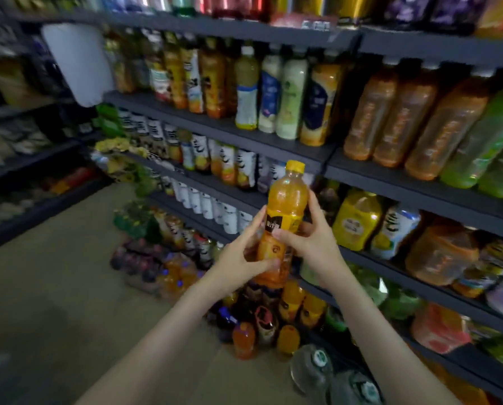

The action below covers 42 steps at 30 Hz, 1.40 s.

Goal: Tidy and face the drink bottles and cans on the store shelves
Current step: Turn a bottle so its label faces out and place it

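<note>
I hold an orange juice bottle (286, 206) with a yellow cap upright in front of the dark shelves (320, 160). My left hand (244, 255) grips its lower part from the left, thumb across the label's base. My right hand (311, 238) wraps the middle of the bottle from the right. The bottle is off the shelf, held in the air in front of the third shelf level. Rows of juice and tea bottles (244, 89) fill the shelf levels behind it.
Large orange bottles (390, 118) and green ones (484, 147) stand at the right. Shrink-wrapped packs of drinks (168, 270) and loose bottles (262, 323) sit on the floor below the shelves. Another shelf unit (25, 159) runs along the left across an aisle of bare floor (69, 287).
</note>
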Available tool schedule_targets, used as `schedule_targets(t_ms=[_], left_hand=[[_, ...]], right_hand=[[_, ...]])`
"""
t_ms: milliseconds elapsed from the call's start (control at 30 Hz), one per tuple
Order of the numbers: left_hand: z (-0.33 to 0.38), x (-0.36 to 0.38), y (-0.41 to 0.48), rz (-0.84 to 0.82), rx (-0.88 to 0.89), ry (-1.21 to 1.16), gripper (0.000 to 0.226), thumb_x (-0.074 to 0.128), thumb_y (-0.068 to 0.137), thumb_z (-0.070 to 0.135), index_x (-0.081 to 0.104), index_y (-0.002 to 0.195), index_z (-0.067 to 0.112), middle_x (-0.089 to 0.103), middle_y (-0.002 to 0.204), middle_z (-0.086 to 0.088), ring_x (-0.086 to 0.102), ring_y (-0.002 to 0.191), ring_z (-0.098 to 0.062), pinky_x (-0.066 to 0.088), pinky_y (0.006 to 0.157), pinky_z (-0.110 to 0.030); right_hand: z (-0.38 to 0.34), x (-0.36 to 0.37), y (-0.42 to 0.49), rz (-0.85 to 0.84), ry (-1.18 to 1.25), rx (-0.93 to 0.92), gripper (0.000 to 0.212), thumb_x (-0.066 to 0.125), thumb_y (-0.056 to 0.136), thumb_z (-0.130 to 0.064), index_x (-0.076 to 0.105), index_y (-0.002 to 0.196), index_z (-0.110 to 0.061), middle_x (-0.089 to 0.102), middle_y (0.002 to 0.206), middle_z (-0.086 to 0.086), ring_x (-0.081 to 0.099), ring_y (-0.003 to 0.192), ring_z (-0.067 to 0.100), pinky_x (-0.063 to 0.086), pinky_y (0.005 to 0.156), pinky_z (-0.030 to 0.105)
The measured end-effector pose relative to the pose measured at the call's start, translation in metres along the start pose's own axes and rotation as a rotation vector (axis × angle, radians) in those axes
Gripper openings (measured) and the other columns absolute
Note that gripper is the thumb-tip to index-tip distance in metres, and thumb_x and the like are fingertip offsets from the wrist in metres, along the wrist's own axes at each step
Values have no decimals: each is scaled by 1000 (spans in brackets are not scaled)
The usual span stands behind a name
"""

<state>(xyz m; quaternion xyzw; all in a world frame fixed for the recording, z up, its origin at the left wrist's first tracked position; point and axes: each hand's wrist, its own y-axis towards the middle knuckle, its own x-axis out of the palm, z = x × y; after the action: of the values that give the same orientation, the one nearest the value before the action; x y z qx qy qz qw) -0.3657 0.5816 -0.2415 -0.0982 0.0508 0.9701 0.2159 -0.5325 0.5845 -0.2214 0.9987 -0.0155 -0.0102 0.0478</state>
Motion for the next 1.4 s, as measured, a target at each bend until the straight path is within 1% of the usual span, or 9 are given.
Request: schedule_targets(t_ms=[133, 233, 433, 600, 733, 933, 1167, 1300, 1400], left_hand=[[-9, -112, 5, 54, 12, -10, 87, 69, 87, 16, 16, 141, 58, 55, 136, 6, 59, 114, -6, 54, 87, -26], [-10, -181, 12, 121, 48, 44, 89, 68, 88, 13, 13, 143, 56, 53, 137, 11, 61, 110, -3, 53, 80, -21], [-27, -281, 56, 354, 169, 362, 93, 69, 85, 22, 6, 141, 62, 61, 112, 22, 66, 90, -9, 56, 79, -38], [-55, -355, 113, 474, 309, 430, 95, 71, 85, 19, 8, 139, 65, 49, 135, 25, 54, 117, 3, 45, 88, -9], [-72, -421, 170, 503, 394, 503, 98, 72, 84, 14, 7, 140, 63, 40, 143, 19, 41, 128, 9, 36, 96, -5], [-83, -518, 242, 430, 460, 594, 95, 66, 88, 13, 4, 145, 56, 23, 146, 31, 24, 134, 15, 24, 103, -3], [-90, -581, 312, 280, 556, 588, 86, 62, 91, 22, 5, 146, 53, 37, 144, 19, 36, 130, 9, 33, 102, -10], [-92, -588, 348, 127, 710, 519, 73, 56, 91, 27, 15, 150, 41, 44, 143, 9, 44, 131, -6, 42, 102, -23], [-92, -588, 368, -6, 837, 441, 68, 54, 92, 18, 24, 149, 38, 41, 143, 21, 47, 128, -6, 43, 102, -23]], right_hand=[[-3, 99, 63, -51, 8, -29, 100, 80, 75, -16, 19, 148, -46, 72, 105, -4, 70, 92, 11, 57, 76, 33], [-11, 163, 107, -104, 12, -81, 98, 79, 76, -18, 18, 147, -47, 66, 117, -9, 66, 101, 7, 57, 80, 32], [-22, 243, 191, -168, -69, -96, 78, 81, 75, -24, 38, 140, -34, 60, 124, -13, 57, 116, 4, 49, 98, 36], [-20, 301, 270, -103, -200, -143, 53, 83, 72, -28, 48, 110, -38, 61, 107, -17, 57, 100, -4, 48, 82, 19], [-14, 342, 345, -93, -164, -223, 51, 82, 73, -22, 51, 109, -39, 62, 104, -21, 57, 94, -13, 47, 74, 10], [-11, 404, 438, 22, -104, -311, 49, 80, 75, -15, 55, 109, -40, 65, 109, -17, 59, 99, -8, 47, 77, 8], [0, 429, 504, 161, -22, -262, 53, 79, 75, -8, 57, 121, -23, 66, 114, -5, 62, 106, 5, 53, 87, 24], [-3, 424, 512, 314, -21, -234, 54, 76, 76, -2, 54, 123, -16, 66, 114, -1, 63, 104, 4, 52, 82, 16], [-5, 419, 504, 455, -27, -241, 49, 77, 75, -4, 56, 114, -24, 68, 109, -3, 65, 100, 4, 52, 78, 18]])
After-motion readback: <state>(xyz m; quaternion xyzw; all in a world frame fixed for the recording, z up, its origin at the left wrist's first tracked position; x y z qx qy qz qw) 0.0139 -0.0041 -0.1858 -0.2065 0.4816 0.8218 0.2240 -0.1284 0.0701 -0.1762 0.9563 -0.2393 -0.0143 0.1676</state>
